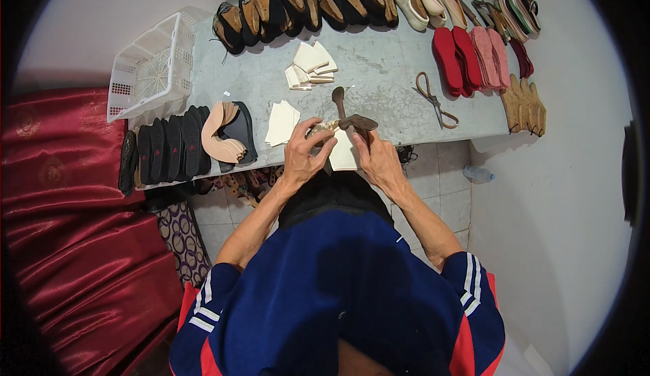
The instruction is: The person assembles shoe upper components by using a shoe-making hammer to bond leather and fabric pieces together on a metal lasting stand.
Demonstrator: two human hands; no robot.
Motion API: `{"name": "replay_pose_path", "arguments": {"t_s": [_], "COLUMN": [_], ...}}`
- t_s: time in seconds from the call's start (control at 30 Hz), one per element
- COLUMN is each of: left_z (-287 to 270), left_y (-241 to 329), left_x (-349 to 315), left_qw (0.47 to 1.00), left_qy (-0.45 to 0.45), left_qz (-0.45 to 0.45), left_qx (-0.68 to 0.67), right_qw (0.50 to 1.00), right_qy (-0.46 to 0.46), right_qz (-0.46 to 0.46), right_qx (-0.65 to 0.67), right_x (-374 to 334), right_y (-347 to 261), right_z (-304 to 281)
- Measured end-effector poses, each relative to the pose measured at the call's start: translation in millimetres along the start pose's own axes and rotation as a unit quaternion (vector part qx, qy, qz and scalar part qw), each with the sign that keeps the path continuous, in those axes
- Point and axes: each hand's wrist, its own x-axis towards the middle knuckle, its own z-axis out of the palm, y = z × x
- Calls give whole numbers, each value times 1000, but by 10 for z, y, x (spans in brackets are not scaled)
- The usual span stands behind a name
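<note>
There are two hands, one anvil, one basket, one pair of scissors and one bottle; on one counter, two cream piles, two bright red sole stacks, two pink sole stacks.

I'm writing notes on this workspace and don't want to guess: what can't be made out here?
All in the head view:
- What the left hand pinches, if anything: fingers cover it, and it is too small.
- The underside of the dark metal tool: hidden from above.
- Most things under the table: covered by its top.
- The red cloth's far end: cut off by the dark lens rim.
</note>
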Motion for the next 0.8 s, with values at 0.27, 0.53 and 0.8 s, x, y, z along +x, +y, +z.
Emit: {"name": "replay_pose_path", "arguments": {"t_s": [0.27,0.53,0.8], "left_z": [-16,84,-34], "left_y": [-1,16,4], "left_x": [11,30,-63], "left_qw": [1000,1000,999], "left_qy": [-11,15,25], "left_qz": [19,-10,23], "left_qx": [17,4,22], "right_qw": [1000,999,1000], "right_qy": [4,12,-9], "right_qz": [-20,-34,-8], "right_qx": [15,7,0], "right_x": [-37,-28,-9], "right_y": [-45,-44,-75], "right_z": [-8,41,-4]}}
